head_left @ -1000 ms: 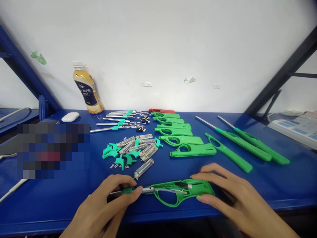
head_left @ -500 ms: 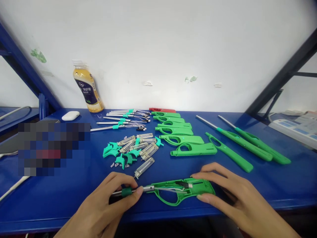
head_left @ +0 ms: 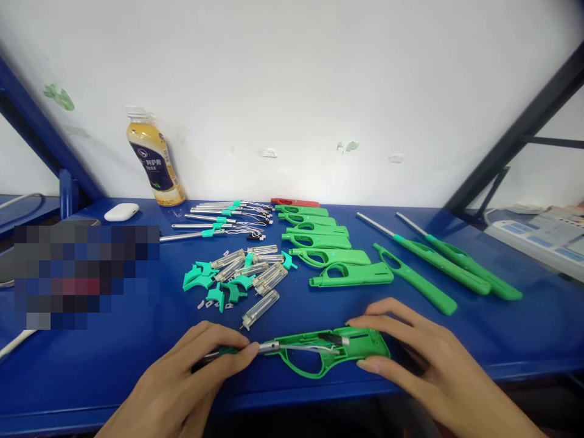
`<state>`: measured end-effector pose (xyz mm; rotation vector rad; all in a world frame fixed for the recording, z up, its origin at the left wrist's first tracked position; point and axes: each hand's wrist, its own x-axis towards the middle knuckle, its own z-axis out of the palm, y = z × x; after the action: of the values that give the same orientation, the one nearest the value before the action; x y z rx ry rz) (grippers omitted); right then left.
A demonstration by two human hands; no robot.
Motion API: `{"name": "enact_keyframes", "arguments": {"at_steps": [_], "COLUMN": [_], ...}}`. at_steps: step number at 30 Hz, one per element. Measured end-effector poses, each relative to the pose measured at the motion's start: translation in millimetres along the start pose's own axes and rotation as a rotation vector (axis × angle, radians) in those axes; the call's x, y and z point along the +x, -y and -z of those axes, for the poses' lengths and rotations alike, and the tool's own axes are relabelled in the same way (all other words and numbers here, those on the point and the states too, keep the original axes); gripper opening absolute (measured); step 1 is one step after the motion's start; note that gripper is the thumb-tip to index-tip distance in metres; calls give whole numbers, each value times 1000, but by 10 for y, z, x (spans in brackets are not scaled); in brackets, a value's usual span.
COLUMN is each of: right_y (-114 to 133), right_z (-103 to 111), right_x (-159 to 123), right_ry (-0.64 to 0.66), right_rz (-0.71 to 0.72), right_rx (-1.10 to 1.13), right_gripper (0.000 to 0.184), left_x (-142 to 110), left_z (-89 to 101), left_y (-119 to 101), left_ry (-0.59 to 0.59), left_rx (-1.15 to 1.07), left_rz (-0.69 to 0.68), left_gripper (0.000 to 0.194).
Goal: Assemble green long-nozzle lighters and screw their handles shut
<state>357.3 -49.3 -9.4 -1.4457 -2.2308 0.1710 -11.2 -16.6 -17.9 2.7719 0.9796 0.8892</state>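
Observation:
Between the thumb and fingers of my left hand point(head_left: 191, 365) is the metal lighter tube point(head_left: 268, 347), with its green collar mostly covered by my fingers. The tube's inner end meets the narrow end of an open green lighter shell half point(head_left: 314, 369), which lies hollow side up at the table's front. Inside the shell sit a black igniter point(head_left: 332, 338) with a white tip and a pale wire. My right hand point(head_left: 424, 359) grips the shell's wide end, thumb on the near edge and fingers on the far edge.
Beyond my hands lie clear fuel tanks point(head_left: 261, 309), teal triggers point(head_left: 201, 277), wired tubes point(head_left: 196, 234) and more green shells point(head_left: 360, 275). Assembled long lighters point(head_left: 447, 264) rest to the right. A yellow bottle point(head_left: 157, 161) stands against the wall point(head_left: 292, 79), left of centre.
The view has shifted slightly, so most things appear a little further left. My left fingers now cover more of the green collar. Both hands keep their holds.

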Motion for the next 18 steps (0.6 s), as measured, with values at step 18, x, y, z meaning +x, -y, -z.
{"name": "enact_keyframes", "arguments": {"at_steps": [18], "right_y": [243], "right_z": [-56], "right_x": [143], "right_ry": [120], "right_rz": [-96], "right_rx": [145], "right_gripper": [16], "left_x": [-2], "left_z": [-44], "left_y": [90], "left_ry": [-42], "left_rx": [-27], "left_rz": [-73], "left_gripper": [40]}}
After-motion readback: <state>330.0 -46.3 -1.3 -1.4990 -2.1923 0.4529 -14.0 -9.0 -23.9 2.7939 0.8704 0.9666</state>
